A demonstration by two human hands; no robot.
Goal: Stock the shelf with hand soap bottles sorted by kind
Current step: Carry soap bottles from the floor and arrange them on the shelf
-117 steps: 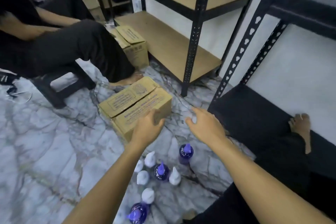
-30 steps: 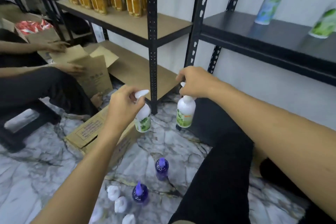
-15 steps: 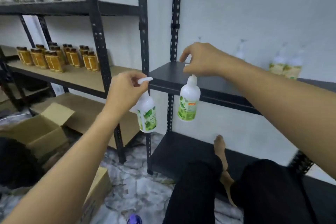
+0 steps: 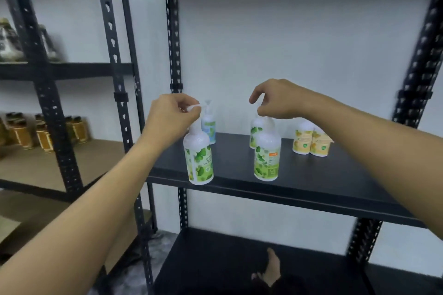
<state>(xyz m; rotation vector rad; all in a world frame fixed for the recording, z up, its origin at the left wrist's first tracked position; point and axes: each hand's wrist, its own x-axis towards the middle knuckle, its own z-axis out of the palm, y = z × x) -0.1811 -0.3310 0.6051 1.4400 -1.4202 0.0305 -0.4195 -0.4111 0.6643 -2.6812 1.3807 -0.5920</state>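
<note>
Hands pinch pump tops: left hand (image 4: 170,115) on near-left green bottle (image 4: 199,158), right hand (image 4: 275,100) on 2nd green bottle (image 4: 267,155), both over black shelf (image 4: 311,182) front, w/ another green one behind—likely grouping by kind.

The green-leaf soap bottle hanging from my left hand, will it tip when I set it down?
The green-leaf bottle looks tall and narrow, so a nudge could tip it. Held only by its pump in the left hand, it may swing. Its flat base should stand steady on the black shelf.

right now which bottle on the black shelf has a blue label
The blue-label bottle at the back left, just behind the left hand; the others carry green or yellow labels.
</note>
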